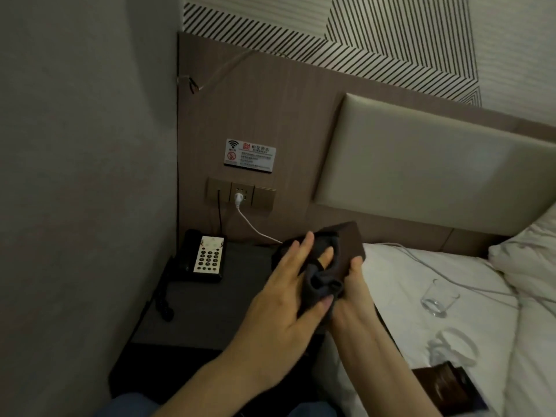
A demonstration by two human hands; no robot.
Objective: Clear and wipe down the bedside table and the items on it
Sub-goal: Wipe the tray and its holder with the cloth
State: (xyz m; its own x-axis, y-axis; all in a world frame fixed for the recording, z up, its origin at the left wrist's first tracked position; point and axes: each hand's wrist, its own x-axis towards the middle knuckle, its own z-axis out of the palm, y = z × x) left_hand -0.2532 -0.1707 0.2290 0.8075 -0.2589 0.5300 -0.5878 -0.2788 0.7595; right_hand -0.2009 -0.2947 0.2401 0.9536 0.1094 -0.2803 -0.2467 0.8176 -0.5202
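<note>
Over the right edge of the dark bedside table [210, 308], both hands work together. My right hand [355, 284] grips a flat brown rectangular item [350, 239] by its lower edge and holds it tilted upright. My left hand [288, 284] presses a dark grey cloth [323, 281] against the item's face, fingers spread on top and thumb pinching the cloth from below. The cloth bunches between the two hands and hides most of the item's lower half. A black telephone [207, 257] with a white keypad sits at the table's back left corner.
On the white bed to the right, one clear glass [439, 297] stands upright, another glass [454, 346] lies on its side, and a brown flat item [445, 386] rests nearer me. A white cable [255, 228] runs from the wall socket [240, 195] across to the bed. A grey wall borders the table's left side.
</note>
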